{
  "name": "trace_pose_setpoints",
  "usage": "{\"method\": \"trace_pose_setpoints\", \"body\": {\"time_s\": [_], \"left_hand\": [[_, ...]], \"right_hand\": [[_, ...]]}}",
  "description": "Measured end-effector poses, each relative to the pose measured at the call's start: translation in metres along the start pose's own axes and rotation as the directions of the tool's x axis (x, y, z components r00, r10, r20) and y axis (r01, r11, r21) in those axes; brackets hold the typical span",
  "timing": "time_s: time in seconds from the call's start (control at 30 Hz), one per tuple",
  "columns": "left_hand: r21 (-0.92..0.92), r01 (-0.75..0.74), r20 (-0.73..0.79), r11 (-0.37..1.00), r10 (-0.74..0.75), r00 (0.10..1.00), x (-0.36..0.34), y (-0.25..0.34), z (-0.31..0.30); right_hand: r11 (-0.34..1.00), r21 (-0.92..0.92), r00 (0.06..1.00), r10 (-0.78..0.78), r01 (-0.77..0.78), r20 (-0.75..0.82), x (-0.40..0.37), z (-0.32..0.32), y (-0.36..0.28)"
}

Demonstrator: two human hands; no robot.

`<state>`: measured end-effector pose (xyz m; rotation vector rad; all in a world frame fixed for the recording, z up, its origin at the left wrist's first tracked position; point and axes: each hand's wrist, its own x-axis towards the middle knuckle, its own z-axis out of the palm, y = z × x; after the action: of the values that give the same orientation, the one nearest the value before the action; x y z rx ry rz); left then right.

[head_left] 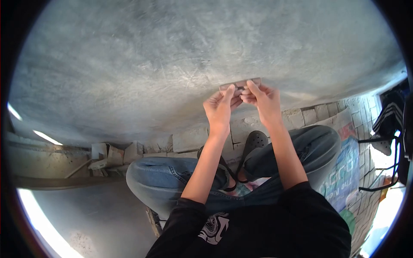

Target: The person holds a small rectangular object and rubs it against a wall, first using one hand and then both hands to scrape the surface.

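A thin, flat reddish-brown strip (239, 84) is held up in front of me, its long side nearly level and its right end slightly higher. My left hand (219, 109) pinches it near the left end, thumb on the near face. Closed the same way on the right part is my right hand (267, 103). Between the two thumbs a small dark spot or piece shows, too small to name. Behind the strip stretches a large smooth grey surface (150, 60), close to my fingertips.
My bent knees in jeans (155, 172) and dark clogs (255, 144) are below my arms. Broken blocks (115, 155) lie at the left. A printed sheet (344, 172) covers pavers at the right. Near a black metal frame (393, 167), another person's foot (382, 146) shows.
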<state>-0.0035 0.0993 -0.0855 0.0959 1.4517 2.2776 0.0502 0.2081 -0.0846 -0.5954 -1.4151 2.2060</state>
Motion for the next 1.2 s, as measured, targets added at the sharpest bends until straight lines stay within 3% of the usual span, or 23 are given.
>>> {"method": "trace_pose_setpoints", "body": {"time_s": [0.07, 0.13, 0.2, 0.27, 0.33, 0.53, 0.6, 0.67, 0.73, 0.8, 0.87, 0.93, 1.07, 1.13, 1.2], "left_hand": [[0.007, -0.014, 0.041, 1.0, 0.014, 0.999, -0.004, -0.001, 0.001], [0.037, 0.11, -0.037, 0.993, -0.109, 0.993, -0.002, -0.014, -0.004], [0.05, 0.103, -0.044, 0.993, -0.1, 0.994, -0.004, -0.02, -0.005], [0.068, 0.103, -0.057, 0.992, -0.099, 0.993, 0.0, -0.019, -0.005], [0.051, 0.009, 0.047, 0.999, -0.011, 0.999, -0.003, -0.001, 0.002], [0.092, 0.117, -0.049, 0.989, -0.112, 0.992, -0.002, -0.014, -0.002], [0.101, -0.004, 0.036, 0.995, 0.0, 0.999, 0.0, -0.007, -0.004], [0.092, 0.018, 0.031, 0.996, -0.021, 0.999, -0.001, -0.003, -0.008], [0.077, 0.015, 0.042, 0.997, -0.018, 0.999, 0.0, -0.004, -0.009], [0.072, 0.154, -0.088, 0.985, -0.147, 0.985, -0.003, -0.019, -0.013], [0.077, 0.155, -0.093, 0.985, -0.148, 0.985, 0.0, -0.021, -0.018], [0.073, 0.0, 0.021, 0.997, -0.002, 1.0, -0.003, -0.001, -0.012], [0.096, 0.094, -0.054, 0.991, -0.089, 0.995, -0.001, -0.012, -0.019], [0.064, 0.131, -0.056, 0.989, -0.128, 0.99, 0.0, -0.024, -0.023], [0.054, 0.11, -0.006, 0.993, -0.109, 0.994, 0.004, -0.03, -0.029]], "right_hand": [[0.997, 0.064, 0.999, 0.041, -0.04, -0.018, -0.001, -0.007, 0.013], [0.991, 0.122, 0.999, 0.05, -0.047, -0.022, 0.004, -0.013, 0.023], [0.995, 0.042, 0.995, 0.095, -0.093, -0.04, 0.0, -0.013, 0.027], [0.993, 0.082, 0.994, 0.089, -0.084, -0.059, -0.001, -0.013, 0.019], [0.999, 0.045, 0.999, -0.026, 0.027, -0.018, -0.002, -0.006, 0.001], [0.995, 0.062, 0.995, 0.084, -0.081, -0.059, 0.0, -0.011, 0.021], [0.999, 0.042, 0.998, 0.036, -0.035, -0.041, 0.0, -0.004, 0.005], [1.0, 0.029, 1.0, -0.002, 0.003, -0.013, -0.005, -0.002, 0.008], [0.993, 0.068, 0.995, 0.102, -0.101, -0.012, 0.002, -0.008, 0.026], [0.99, 0.047, 0.991, 0.131, -0.13, -0.035, 0.001, -0.008, 0.035], [0.986, 0.026, 0.984, 0.165, -0.163, -0.065, 0.003, -0.009, 0.035], [0.999, 0.046, 0.999, 0.024, -0.026, 0.031, -0.002, 0.002, 0.012], [0.998, 0.037, 0.999, 0.049, -0.05, 0.015, 0.002, -0.002, 0.029], [0.986, 0.007, 0.985, 0.164, -0.164, -0.053, 0.0, -0.007, 0.043], [0.99, 0.033, 0.989, 0.138, -0.136, -0.048, 0.003, -0.01, 0.04]]}}
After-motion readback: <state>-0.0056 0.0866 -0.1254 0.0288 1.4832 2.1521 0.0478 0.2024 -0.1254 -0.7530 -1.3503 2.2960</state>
